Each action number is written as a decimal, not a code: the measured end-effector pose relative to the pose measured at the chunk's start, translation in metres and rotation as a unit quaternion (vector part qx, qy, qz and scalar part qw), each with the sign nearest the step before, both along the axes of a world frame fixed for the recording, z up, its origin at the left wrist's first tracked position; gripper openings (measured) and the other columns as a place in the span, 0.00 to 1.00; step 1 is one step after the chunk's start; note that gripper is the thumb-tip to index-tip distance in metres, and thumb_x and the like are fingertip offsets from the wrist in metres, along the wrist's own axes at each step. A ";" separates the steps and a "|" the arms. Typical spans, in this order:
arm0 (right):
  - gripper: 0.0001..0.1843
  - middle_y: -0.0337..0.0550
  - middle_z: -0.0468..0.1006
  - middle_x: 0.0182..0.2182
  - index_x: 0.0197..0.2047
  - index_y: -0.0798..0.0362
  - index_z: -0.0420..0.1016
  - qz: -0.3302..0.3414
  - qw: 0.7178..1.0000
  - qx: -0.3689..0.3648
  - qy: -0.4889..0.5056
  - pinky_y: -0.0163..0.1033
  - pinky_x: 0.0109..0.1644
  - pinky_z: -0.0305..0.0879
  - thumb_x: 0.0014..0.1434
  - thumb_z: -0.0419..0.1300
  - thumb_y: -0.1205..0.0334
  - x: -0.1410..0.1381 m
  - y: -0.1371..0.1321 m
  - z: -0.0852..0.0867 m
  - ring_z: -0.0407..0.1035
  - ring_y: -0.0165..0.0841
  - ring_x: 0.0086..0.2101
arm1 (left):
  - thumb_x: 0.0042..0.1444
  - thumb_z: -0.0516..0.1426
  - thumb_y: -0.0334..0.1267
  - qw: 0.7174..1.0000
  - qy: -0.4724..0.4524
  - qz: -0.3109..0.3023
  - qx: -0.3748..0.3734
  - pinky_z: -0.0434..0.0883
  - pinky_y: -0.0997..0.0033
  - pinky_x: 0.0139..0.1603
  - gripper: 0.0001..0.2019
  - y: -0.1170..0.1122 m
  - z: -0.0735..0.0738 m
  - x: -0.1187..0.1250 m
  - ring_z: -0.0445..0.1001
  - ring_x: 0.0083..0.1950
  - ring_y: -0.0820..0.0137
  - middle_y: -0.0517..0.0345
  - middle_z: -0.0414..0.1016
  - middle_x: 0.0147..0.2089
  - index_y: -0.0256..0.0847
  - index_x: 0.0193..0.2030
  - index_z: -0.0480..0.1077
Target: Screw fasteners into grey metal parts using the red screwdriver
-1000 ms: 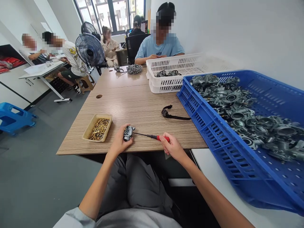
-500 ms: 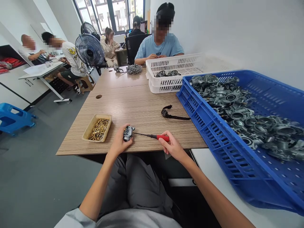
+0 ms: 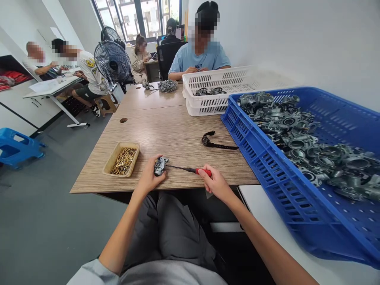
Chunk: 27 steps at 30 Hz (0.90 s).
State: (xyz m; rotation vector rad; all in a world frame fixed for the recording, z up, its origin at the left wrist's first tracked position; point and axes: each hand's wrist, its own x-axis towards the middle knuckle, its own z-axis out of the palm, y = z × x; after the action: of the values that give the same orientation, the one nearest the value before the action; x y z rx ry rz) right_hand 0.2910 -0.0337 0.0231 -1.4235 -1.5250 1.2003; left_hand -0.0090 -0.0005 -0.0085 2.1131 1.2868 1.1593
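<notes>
Clamping: fingers of the left hand (image 3: 147, 177) on the metal part (image 3: 159, 166), over the near tabletop (image 3: 166, 130); fingers of the right hand (image 3: 215, 183) wrapped round the red-handled screwdriver (image 3: 190, 170), aimed at the part's side. Likely best: brace the metal part, line the screwdriver squarely, turn gently.

Pale grey shirt (image 3: 172, 273), short sleeve (image 3: 94, 274), dark grey trousers (image 3: 175, 231), bare hands (image 3: 148, 176).

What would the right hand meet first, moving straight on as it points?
The screwdriver in the right hand would likely meet the carburetor in the left hand; whether they touch is unclear.
</notes>
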 end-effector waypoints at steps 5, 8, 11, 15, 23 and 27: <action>0.21 0.27 0.64 0.13 0.38 0.46 0.62 0.010 1.000 0.006 0.010 0.34 0.20 0.56 0.67 0.56 0.37 0.000 -0.001 0.002 0.59 0.29 0.15 | 0.57 0.62 0.31 1.000 -0.003 0.001 0.005 0.67 0.54 0.70 0.33 0.000 0.000 0.000 0.72 0.65 0.57 0.46 0.72 0.65 0.43 0.70 0.61; 0.20 0.24 0.64 0.15 0.44 0.46 0.62 0.028 0.999 0.016 0.037 0.33 0.21 0.58 0.65 0.59 0.39 0.001 -0.002 0.002 0.61 0.30 0.16 | 0.57 0.62 0.31 1.000 -0.004 0.002 0.004 0.68 0.54 0.70 0.33 -0.001 0.001 0.000 0.72 0.65 0.58 0.46 0.72 0.65 0.44 0.70 0.61; 0.20 0.24 0.64 0.16 0.45 0.46 0.60 0.033 0.998 0.020 0.053 0.33 0.20 0.58 0.65 0.60 0.41 0.001 -0.001 0.000 0.61 0.29 0.16 | 0.57 0.62 0.31 1.000 -0.004 0.000 0.004 0.68 0.54 0.70 0.33 -0.001 0.001 0.000 0.72 0.65 0.58 0.46 0.72 0.65 0.44 0.70 0.61; 0.19 0.24 0.62 0.15 0.40 0.46 0.59 0.024 0.998 0.026 0.045 0.33 0.19 0.53 0.65 0.59 0.41 0.001 0.001 -0.004 0.58 0.28 0.14 | 0.57 0.63 0.31 1.000 -0.002 -0.001 0.006 0.67 0.53 0.70 0.33 0.000 0.000 0.000 0.72 0.66 0.57 0.45 0.72 0.64 0.43 0.70 0.61; 0.18 0.25 0.62 0.14 0.37 0.46 0.60 0.010 0.999 0.029 0.014 0.34 0.19 0.53 0.66 0.58 0.42 -0.001 -0.001 0.002 0.59 0.29 0.14 | 0.57 0.63 0.31 1.000 -0.003 -0.001 0.007 0.67 0.52 0.71 0.34 0.000 0.001 0.000 0.72 0.67 0.56 0.45 0.72 0.65 0.43 0.70 0.61; 0.18 0.25 0.63 0.15 0.40 0.46 0.61 0.019 0.999 0.021 0.015 0.34 0.20 0.56 0.66 0.58 0.42 -0.001 -0.003 0.006 0.60 0.29 0.15 | 0.57 0.63 0.31 1.000 -0.003 0.000 0.007 0.68 0.53 0.71 0.34 0.000 0.000 0.000 0.71 0.67 0.56 0.45 0.72 0.66 0.43 0.70 0.61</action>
State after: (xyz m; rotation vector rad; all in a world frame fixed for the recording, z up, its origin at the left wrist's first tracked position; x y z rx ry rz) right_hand 0.2903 -0.0367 0.0288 -1.3499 -1.5539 1.1996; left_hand -0.0091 -0.0007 -0.0085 2.1171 1.2792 1.1768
